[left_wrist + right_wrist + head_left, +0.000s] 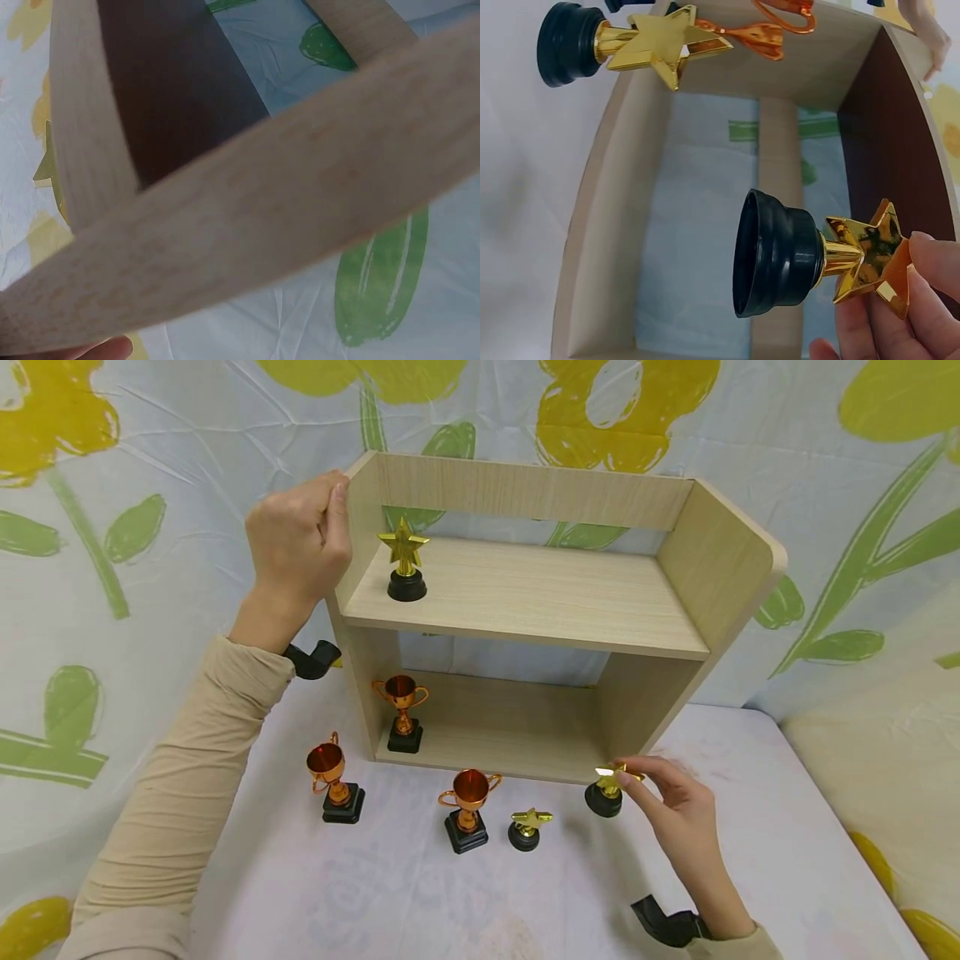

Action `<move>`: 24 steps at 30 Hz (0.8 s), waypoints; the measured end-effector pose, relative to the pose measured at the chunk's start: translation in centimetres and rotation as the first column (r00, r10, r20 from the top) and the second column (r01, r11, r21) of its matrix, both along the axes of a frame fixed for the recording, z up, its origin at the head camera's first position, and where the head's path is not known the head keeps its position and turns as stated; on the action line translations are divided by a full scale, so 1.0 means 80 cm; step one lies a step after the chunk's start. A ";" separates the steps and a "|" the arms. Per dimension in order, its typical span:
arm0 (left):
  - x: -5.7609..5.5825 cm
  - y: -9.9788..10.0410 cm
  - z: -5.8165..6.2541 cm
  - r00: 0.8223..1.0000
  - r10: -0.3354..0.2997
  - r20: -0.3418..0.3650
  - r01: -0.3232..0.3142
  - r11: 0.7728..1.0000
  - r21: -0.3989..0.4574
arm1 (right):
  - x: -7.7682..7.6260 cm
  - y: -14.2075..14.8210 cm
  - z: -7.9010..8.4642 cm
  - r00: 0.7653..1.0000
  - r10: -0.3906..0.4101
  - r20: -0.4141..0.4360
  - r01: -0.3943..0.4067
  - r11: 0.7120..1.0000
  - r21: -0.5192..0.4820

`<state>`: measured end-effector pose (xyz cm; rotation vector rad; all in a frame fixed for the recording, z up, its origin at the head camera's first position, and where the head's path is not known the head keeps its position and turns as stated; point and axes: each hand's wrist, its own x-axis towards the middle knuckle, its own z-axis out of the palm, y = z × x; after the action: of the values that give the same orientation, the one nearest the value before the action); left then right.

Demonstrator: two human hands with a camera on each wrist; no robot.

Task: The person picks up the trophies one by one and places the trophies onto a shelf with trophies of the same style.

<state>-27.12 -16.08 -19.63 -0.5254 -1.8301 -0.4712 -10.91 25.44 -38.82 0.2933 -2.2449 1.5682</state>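
Reading head view as a dial, 12 at top. Pinching gold star trophy [810, 255] by its star between thumb and fingers of right hand [678, 814], near 4 o'clock. Held tilted, black base toward 7, just before lower right corner of wooden shelf [540, 593]. Gripping upper left edge of same shelf with left hand [303, 531], near 10, fingers curled. Next outward, on white table [405, 902]: second star trophy [526, 829], upright, between 5 and 6; just beside it, near 6, copper cup [468, 810]; near 8, another copper cup [337, 781], close to shelf's lower left corner. On lower level, left end, also near 8: third copper cup [403, 714], upright. On upper level, left end, near 11: third star trophy [406, 564], upright. Behind, across 12: flower-print backdrop [187, 468].
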 end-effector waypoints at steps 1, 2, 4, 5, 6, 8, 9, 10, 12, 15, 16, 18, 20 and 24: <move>0.000 0.000 0.000 1.000 0.000 0.000 0.000 1.000 0.000 | 0.000 0.000 0.001 1.000 -0.003 0.002 0.003 1.000 0.006; 0.000 0.000 0.000 1.000 -0.001 0.001 0.001 1.000 0.000 | 0.001 -0.001 0.002 1.000 -0.006 0.005 0.006 1.000 0.010; -0.001 0.000 0.000 1.000 0.000 0.003 0.000 1.000 0.000 | 0.001 -0.001 0.005 1.000 -0.013 0.009 0.013 1.000 0.020; -0.001 0.000 0.000 1.000 -0.001 0.003 0.001 1.000 0.002 | 0.001 -0.002 0.006 1.000 -0.017 0.013 0.017 1.000 0.021; -0.001 0.000 0.000 1.000 -0.001 0.003 0.001 1.000 0.003 | 0.001 -0.002 0.007 1.000 -0.018 0.016 0.018 1.000 0.018; -0.001 0.000 0.000 1.000 -0.001 0.005 0.001 1.000 0.010 | 0.001 -0.003 0.009 0.999 -0.024 0.030 0.024 1.000 0.009; -0.001 0.000 0.000 1.000 0.000 0.006 0.000 1.000 0.015 | 0.001 -0.003 0.010 0.999 -0.025 0.036 0.025 1.000 0.005; -0.002 0.000 0.000 1.000 -0.002 0.007 0.002 1.000 0.022 | 0.001 -0.003 0.011 0.999 -0.024 0.043 0.024 1.000 -0.002; -0.002 0.001 -0.001 1.000 -0.003 0.006 0.003 0.999 0.035 | 0.001 -0.004 0.012 0.998 -0.027 0.055 0.027 1.000 -0.009; -0.002 0.002 -0.001 1.000 -0.007 0.005 0.007 0.999 0.047 | 0.000 -0.005 0.013 0.998 -0.027 0.062 0.028 0.999 -0.017; -0.002 0.002 -0.001 1.000 -0.009 0.000 0.009 0.999 0.046 | -0.001 -0.005 0.014 0.998 -0.024 0.060 0.026 1.000 -0.018; -0.001 0.002 -0.001 1.000 -0.009 -0.004 0.009 0.999 0.038 | -0.001 -0.006 0.015 0.999 -0.010 0.048 0.011 1.000 -0.018; -0.001 0.002 0.000 1.000 -0.009 -0.006 0.009 1.000 0.029 | -0.002 -0.006 0.016 0.999 0.005 0.035 -0.004 1.000 -0.023; 0.000 0.002 0.000 1.000 -0.004 -0.009 0.004 1.000 0.026 | -0.001 -0.009 0.021 1.000 0.012 0.024 -0.012 1.000 -0.014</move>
<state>-27.12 -15.92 -19.61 -0.5133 -1.8120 -0.4936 -11.00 24.75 -37.17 0.2861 -2.2533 1.6008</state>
